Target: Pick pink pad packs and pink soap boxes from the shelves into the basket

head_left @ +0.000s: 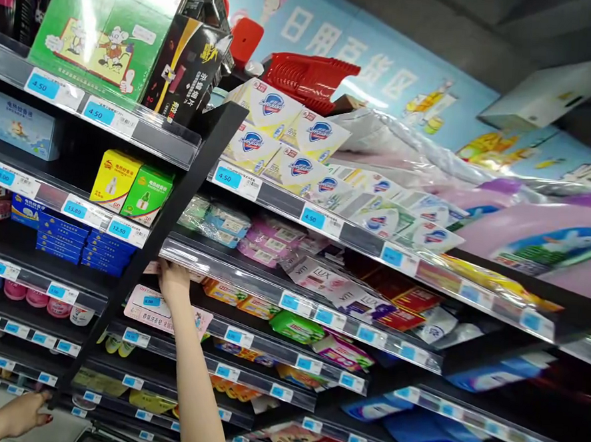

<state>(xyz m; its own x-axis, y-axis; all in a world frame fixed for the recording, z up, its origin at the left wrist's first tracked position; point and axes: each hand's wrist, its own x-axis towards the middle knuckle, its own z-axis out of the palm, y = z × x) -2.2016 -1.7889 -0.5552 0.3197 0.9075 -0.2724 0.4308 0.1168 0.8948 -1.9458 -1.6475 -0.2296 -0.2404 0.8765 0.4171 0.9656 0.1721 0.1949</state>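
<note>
My right hand (174, 280) reaches into a shelf, just under the clear front lip of the shelf above. Its fingers go in among the goods beside a pink pack (152, 267) and are mostly hidden, so their grip does not show. Below the wrist hangs a pink promotional card (142, 308) with a price tag on it. To the right of the hand, on the same shelf, lie orange soap packs (226, 291) and a green pack (296, 326). Low at the left, my left hand (23, 414) has its fingers apart near the black shelf post, with nothing seen in it.
The view is tilted. A black upright post (177, 194) divides the shelving. White boxed soaps (299, 164) stand on the upper shelf, with pink detergent bottles (540, 229) farther right. Mosquito-repellent boxes (115, 178) sit at the left. A red plastic basket (304, 78) rests on top.
</note>
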